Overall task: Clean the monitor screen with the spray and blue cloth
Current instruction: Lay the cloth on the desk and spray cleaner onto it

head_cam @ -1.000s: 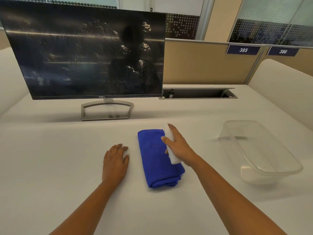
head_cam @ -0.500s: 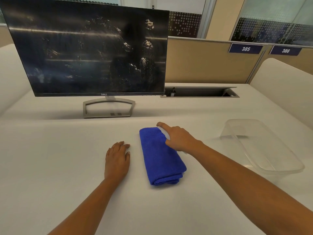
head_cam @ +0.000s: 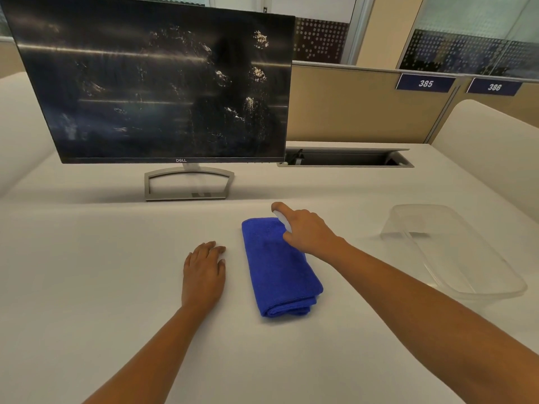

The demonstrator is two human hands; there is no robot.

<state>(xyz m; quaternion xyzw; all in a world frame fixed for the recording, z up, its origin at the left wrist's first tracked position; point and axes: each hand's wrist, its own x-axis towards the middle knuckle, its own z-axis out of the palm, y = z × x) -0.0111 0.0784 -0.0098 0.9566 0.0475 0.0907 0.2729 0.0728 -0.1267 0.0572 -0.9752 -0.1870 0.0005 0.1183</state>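
Note:
The black monitor (head_cam: 157,86) stands at the back left of the white desk, its screen smeared with pale spots and streaks. A folded blue cloth (head_cam: 277,269) lies flat in the middle of the desk. My right hand (head_cam: 306,231) hovers over the cloth's far right corner and grips a small white spray bottle (head_cam: 284,221); only a sliver of the bottle shows under the index finger, which points forward. My left hand (head_cam: 204,269) lies flat on the desk just left of the cloth, holding nothing.
A clear plastic tub (head_cam: 455,252) sits on the desk at the right. Behind it a cable hatch (head_cam: 347,158) stands open in the desk surface. Beige partition panels (head_cam: 364,106) close off the back.
My right hand has tilted the white bottle from upright on the cloth to pointing forward, so the hand now hides most of it. The left hand and the cloth stay where they were.

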